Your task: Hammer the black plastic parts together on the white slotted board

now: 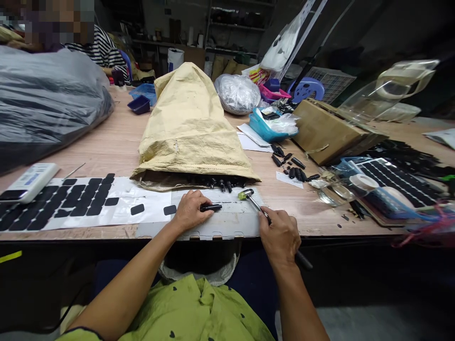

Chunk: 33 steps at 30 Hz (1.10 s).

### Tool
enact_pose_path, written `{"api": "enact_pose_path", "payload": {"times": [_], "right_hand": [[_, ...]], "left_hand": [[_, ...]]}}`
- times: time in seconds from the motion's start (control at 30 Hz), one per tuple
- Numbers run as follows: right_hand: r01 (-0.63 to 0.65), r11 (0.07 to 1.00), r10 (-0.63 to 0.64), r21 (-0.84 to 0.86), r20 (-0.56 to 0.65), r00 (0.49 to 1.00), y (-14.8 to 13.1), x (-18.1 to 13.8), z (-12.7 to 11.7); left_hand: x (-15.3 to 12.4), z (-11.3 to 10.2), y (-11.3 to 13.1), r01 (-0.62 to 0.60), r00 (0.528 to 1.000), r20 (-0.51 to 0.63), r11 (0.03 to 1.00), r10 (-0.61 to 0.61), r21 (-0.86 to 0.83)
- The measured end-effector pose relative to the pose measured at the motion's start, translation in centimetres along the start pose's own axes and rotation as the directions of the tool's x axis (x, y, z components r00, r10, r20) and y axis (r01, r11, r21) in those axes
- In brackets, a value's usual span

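At the table's front edge my left hand (192, 210) is closed on a small black cylindrical piece (212, 207), which points right and lies over a grey board (227, 222). My right hand (280, 234) grips a small hammer (253, 201) by its handle. The hammer's yellow-green head is just above the board, to the right of the black piece and apart from it. Behind both hands lies a large yellow paper sack (192, 123), its mouth toward me, with several black pieces (227, 183) showing at the opening.
Left is a white sheet (121, 189) of black rounded stickers, with a white box (33, 182) on it. A big grey plastic bag (50, 99) fills the far left. On the right are loose black pieces (293, 168), a teal basket (266, 127) and a cardboard box (327, 132). A co-worker's striped sleeve (106, 52) shows behind.
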State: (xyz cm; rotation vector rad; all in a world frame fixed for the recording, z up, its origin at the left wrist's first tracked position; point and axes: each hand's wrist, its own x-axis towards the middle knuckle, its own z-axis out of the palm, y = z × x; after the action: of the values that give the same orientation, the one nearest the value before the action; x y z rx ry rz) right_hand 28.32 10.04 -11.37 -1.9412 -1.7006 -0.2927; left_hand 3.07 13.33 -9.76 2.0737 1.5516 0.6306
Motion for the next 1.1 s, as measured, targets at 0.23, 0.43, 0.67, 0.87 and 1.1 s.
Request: {"api": "enact_pose_path", "payload": {"times": [0.23,0.43,0.67,0.87,1.1], "right_hand": [[-0.076,0.992,0.070,-0.097,-0.056,0.996,-0.2,0.1,1.8],[-0.035,0.991,0.026,-0.130,-0.071,0.997,-0.2,-0.2,1.8],[-0.020,0.993,0.012,-0.117,-0.070,0.997,-0.2,-0.2,1.7],[-0.018,0.994,0.011,-0.107,-0.064,0.998,-0.2,-0.2,1.7],[-0.009,0.992,-0.001,-0.129,-0.075,0.997,-0.1,-0.3,2.0]], "left_hand": [[-0.1,-0.2,-0.1,-0.072,0.997,0.019,0.997,0.072,0.005],[-2.3,-1.6,1.2,-0.150,0.945,0.282,0.986,0.166,-0.078],[-5.5,-1.2,1.2,-0.229,0.922,0.301,0.970,0.242,-0.081],[-5.8,-0.9,1.0,-0.237,0.931,0.269,0.969,0.247,-0.071],[-4.7,-1.0,1.9,-0.114,0.968,0.210,0.985,0.140,-0.131]]}}
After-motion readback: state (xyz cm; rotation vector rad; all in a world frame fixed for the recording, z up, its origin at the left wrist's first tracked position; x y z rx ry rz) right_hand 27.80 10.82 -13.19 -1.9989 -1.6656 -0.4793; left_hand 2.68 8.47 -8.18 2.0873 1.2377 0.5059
